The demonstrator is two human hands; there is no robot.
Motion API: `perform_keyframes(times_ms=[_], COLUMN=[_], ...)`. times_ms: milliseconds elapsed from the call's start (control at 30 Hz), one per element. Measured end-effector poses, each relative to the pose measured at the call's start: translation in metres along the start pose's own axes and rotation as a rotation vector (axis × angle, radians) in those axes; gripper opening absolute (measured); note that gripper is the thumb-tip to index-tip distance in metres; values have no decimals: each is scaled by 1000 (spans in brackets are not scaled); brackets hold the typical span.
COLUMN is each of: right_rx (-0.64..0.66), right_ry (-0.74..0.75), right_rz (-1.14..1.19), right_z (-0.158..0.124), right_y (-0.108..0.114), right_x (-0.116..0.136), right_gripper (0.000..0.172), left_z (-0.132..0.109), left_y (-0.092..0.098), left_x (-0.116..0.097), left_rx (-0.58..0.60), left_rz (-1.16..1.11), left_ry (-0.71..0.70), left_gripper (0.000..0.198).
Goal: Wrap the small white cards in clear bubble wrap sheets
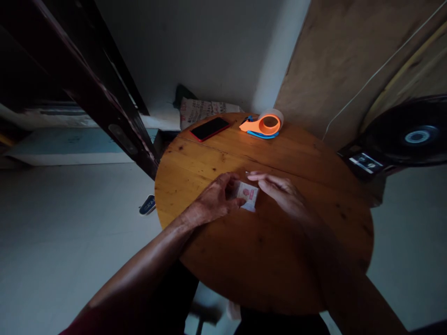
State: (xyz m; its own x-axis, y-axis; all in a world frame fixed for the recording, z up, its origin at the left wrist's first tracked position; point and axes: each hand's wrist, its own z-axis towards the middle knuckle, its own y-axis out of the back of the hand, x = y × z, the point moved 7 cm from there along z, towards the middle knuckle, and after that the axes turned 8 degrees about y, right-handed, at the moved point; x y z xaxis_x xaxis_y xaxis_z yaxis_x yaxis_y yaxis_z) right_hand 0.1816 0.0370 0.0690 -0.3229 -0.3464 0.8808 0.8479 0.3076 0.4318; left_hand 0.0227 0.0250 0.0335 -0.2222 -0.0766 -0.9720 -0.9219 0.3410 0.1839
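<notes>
A small white packet with a red mark (248, 194) lies on the round wooden table (279, 260) near its middle. My left hand (214, 200) has its fingers curled over the packet's left edge and grips it. To the right of the packet, my right hand (281, 190) rests with fingers stretched out and close together, the fingertips at the packet's upper right corner. Whether the right fingertips pinch anything is too small to make out.
An orange tape dispenser with a roll of tape (264, 124) and a dark phone with a red rim (210, 128) lie at the table's far edge. A dark wooden beam (94, 93) slants at the left. A black fan (412, 135) stands at the right. A shoe (147, 205) lies on the floor.
</notes>
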Motion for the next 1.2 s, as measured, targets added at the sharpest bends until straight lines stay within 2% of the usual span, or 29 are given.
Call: perform_keyframes(times_ms=[133, 200, 333, 467, 567, 767, 867, 967, 1033, 1100, 1200], right_rx=[81, 47, -188, -411, -493, -463, -324, -116, -64, -117, -337], right_ry=[-63, -73, 47, 131, 102, -119, -179, -208, -189, -171, -132], right_rz=[64, 84, 21, -55, -104, -211, -193, -158, -178, -207, -185], right_z=[0, -1, -2, -4, -5, -9, -9, -8, -6, -2, 1], right_y=[-14, -11, 21, 54, 63, 67, 65, 49, 38, 34, 43], right_x=[-8, -12, -9, -10, -19, -26, -22, -21, -24, -31, -40], right_gripper=[38, 40, 41, 52, 50, 45, 42, 36, 27, 21, 21], left_z=[0, -2, -9, -9, -6, -3, -2, -2, -2, -2, -3], left_y=[-1, -1, 0, 4, 4, 0, -1, -1, -2, -4, -6], left_x=[0, -5, -21, -18, -11, -8, -8, -7, -8, -9, -11], left_rx=[-23, -56, -107, -138, -153, -101, -75, -67, -57, -52, -66], left_rz=[66, 95, 53, -19, -6, -10, -14, 9, 28, 62, 124], left_ry=[-37, -86, -212, -168, -142, -113, -90, -89, -111, -145, -197], left_gripper=[42, 42, 53, 55, 53, 52, 49, 45, 44, 41, 34])
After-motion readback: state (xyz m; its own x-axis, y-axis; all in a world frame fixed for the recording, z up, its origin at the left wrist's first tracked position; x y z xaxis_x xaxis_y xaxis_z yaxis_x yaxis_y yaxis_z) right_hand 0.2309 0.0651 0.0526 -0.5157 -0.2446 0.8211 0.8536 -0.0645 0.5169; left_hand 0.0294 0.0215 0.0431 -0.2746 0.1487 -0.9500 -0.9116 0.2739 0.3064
